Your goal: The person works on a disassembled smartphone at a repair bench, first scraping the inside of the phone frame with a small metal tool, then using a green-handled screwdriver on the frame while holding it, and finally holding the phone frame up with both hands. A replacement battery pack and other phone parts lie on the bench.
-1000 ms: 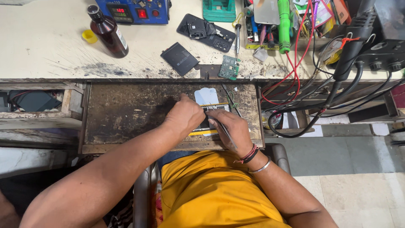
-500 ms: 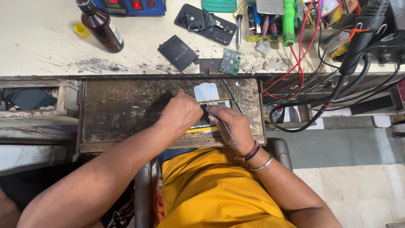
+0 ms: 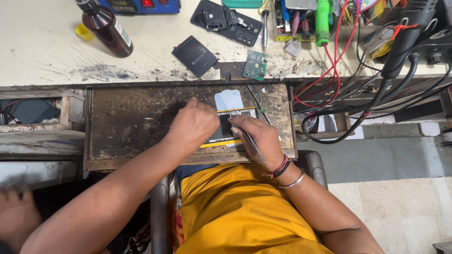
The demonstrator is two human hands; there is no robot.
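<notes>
While both forearms angle in over the pull-out tray (image 3: 132,117), left hand (image 3: 193,124) curls knuckles-up, grip pressing opened phone (image 3: 221,134) flat; right hand (image 3: 259,138) w/ grip pinched shut round thin metal tool (image 3: 252,141), tip on phone.

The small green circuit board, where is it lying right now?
The green circuit board lies on the pale bench top near its front edge, right of the flat black battery, just beyond the dark pull-out tray.

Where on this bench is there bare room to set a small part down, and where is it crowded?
Free: the pull-out tray left of the left hand; the pale bench top left of the brown bottle. Crowded: around the phone under both hands, and the tools and cables at upper right.
</notes>
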